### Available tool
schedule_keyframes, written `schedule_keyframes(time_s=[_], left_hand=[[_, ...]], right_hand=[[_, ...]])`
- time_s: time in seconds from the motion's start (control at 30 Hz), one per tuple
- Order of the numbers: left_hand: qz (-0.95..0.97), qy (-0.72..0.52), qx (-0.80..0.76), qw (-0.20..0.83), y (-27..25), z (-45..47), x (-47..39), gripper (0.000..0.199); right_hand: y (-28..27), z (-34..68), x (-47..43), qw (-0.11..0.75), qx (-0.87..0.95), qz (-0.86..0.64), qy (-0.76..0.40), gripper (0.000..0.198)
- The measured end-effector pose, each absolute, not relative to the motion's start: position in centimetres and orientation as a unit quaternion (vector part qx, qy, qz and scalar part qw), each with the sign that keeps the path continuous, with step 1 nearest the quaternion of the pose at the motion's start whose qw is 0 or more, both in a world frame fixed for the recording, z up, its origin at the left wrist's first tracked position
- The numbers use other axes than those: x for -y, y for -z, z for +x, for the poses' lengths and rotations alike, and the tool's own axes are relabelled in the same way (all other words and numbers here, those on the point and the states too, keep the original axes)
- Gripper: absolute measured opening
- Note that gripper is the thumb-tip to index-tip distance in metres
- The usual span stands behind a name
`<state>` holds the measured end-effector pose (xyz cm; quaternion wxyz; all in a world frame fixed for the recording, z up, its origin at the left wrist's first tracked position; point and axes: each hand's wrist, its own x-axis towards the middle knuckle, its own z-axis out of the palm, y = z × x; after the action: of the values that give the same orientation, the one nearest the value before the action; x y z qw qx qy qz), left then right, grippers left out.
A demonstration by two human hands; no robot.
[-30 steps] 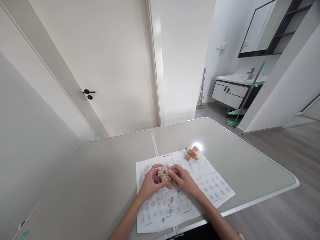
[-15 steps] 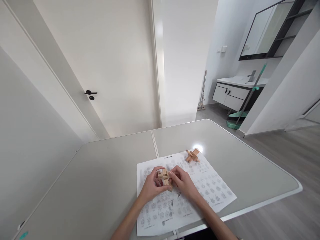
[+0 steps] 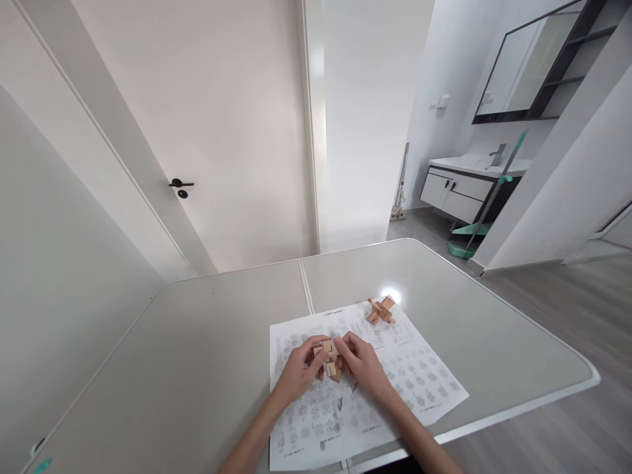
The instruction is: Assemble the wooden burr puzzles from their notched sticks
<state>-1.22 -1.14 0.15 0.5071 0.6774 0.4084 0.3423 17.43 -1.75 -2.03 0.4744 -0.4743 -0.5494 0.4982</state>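
Both hands grip one small wooden block puzzle (image 3: 328,359) just above a printed instruction sheet (image 3: 419,382). My left hand (image 3: 299,372) clasps its left side and my right hand (image 3: 363,365) its right side, fingertips meeting over the pieces. Part of the puzzle is hidden by the fingers. A second, cross-shaped wooden puzzle (image 3: 380,311) lies on the sheet's far right corner, apart from both hands.
The sheet lies on a grey folding table (image 3: 197,368) with a centre seam. Behind the table stand a white door with a black handle (image 3: 180,186) and a wall. To the right are a bathroom vanity (image 3: 459,187) and a green broom with a dustpan (image 3: 464,237).
The hands have turned the wooden puzzle between them and sunk slightly toward the sheet. The camera view has shifted a little; the cross-shaped puzzle has stayed where it was.
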Motion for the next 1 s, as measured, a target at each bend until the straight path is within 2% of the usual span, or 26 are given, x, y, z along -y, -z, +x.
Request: schedule_keyframes(time_s=[0.53,0.93,1.0], left_hand=[[0.662,-0.373,-0.409,0.506,-0.3,-1.5,0.9,0.041],[0.662,-0.362,-0.392,0.527,-0.6,-1.6,1.0,0.038],[0.662,-0.351,-0.376,0.545,-0.8,-1.6,1.1,0.044]], right_hand=[[0.7,17.4,2.8,0.468,0.61,-0.464,-0.44,0.044],[1.1,17.2,2.8,0.47,0.598,-0.457,-0.462,0.043],[1.2,17.1,2.7,0.48,0.572,-0.455,-0.485,0.044]])
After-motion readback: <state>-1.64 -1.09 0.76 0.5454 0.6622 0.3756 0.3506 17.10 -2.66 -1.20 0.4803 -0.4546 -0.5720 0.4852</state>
